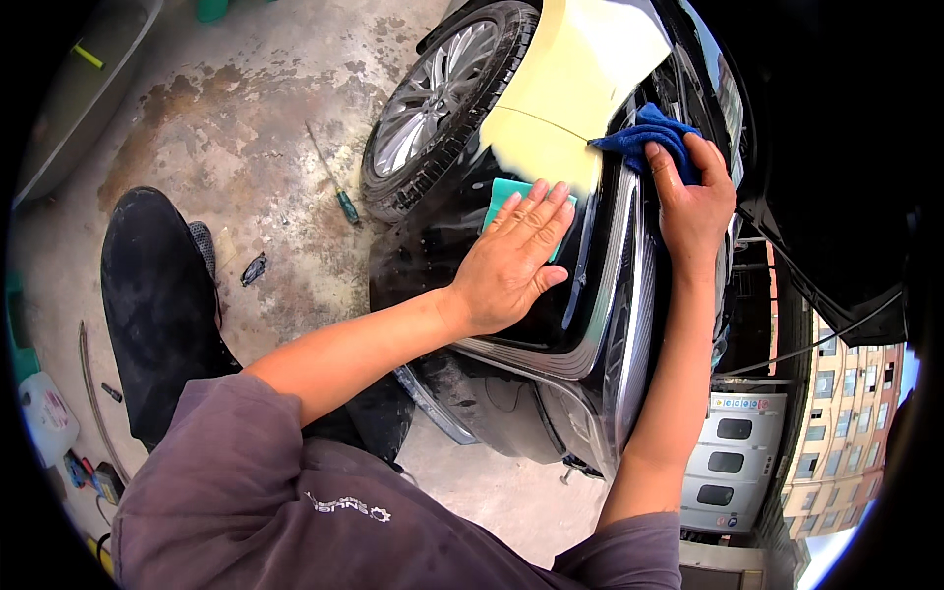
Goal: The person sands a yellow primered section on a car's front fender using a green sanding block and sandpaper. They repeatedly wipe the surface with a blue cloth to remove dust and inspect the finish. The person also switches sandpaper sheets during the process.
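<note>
My left hand (pixel 519 254) lies flat with its fingers stretched out over a teal sheet or pad (pixel 503 192), pressed against the glossy black body panel (pixel 423 258) of a car. Most of the teal piece is hidden under the palm. My right hand (pixel 696 202) grips a bunched blue cloth (pixel 651 136) beside the car's bright trim strips (pixel 618 265). Between and beyond the hands, a pale yellow area (pixel 541 147) covers the bodywork, crossed by a thin dark seam. Its lower border against the black is uneven.
A car wheel (pixel 438 98) stands left of the yellow area. On the stained concrete floor lie a green-handled screwdriver (pixel 346 205) and a small dark crumpled piece (pixel 254 269). A white jug (pixel 47 418) is at the far left. My dark-trousered knee (pixel 152 295) is bent beside the car.
</note>
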Available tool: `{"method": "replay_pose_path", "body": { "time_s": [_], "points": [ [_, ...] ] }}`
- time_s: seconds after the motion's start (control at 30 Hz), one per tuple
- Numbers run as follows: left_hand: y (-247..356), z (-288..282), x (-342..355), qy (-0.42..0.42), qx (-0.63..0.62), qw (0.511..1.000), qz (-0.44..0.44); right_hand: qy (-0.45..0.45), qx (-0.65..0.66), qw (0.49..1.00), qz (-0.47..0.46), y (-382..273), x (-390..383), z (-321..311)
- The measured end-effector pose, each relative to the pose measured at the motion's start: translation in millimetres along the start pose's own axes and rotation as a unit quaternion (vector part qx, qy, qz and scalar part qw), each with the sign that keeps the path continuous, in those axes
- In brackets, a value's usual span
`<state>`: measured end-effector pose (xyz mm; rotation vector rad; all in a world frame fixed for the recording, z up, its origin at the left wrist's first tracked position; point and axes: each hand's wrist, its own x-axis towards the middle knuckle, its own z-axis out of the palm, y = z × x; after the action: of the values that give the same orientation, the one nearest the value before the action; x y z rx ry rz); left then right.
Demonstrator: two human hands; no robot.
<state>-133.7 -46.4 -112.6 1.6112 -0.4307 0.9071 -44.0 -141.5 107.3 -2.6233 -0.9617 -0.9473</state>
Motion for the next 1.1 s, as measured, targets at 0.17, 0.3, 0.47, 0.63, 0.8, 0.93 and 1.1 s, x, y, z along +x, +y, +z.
{"method": "replay_pose_path", "body": {
  "time_s": [0.17, 0.3, 0.47, 0.63, 0.8, 0.93, 1.1],
  "points": [
    [-44.0, -11.1, 85.5, -0.042, 0.058, 0.997, 0.017, -0.017, 0.009, 0.999, 0.033, -2.8, 6.3, 0.0],
    [-39.6, -14.6, 68.7, -0.032, 0.086, 0.996, -0.013, -0.004, 0.015, 0.999, 0.047, -4.1, 2.5, 7.0],
    [-27.1, -8.9, 7.4, -0.065, 0.023, 0.998, 0.011, 0.027, 0.021, 0.999, 0.032, 10.3, -1.9, -2.4],
    [-59.2, -16.9, 27.1, 0.151, -0.028, 0.982, -0.106, 0.081, -0.036, 0.996, -0.002, 17.8, 4.1, 7.7],
    [-89.5, -75.7, 4.9, 0.280, -0.436, 0.689, -0.506, 0.068, -0.054, 0.996, 0.012, 12.8, 0.9, 1.8],
    [-97.5, -114.3, -27.8, 0.180, -0.492, 0.592, -0.612, -0.009, -0.103, 0.992, 0.066, 6.2, 0.4, -12.6],
    [-100.2, -138.9, -40.0, 0.133, -0.491, 0.657, -0.557, -0.101, -0.146, 0.983, 0.045, 7.1, 13.1, -35.1]
  ]
}}
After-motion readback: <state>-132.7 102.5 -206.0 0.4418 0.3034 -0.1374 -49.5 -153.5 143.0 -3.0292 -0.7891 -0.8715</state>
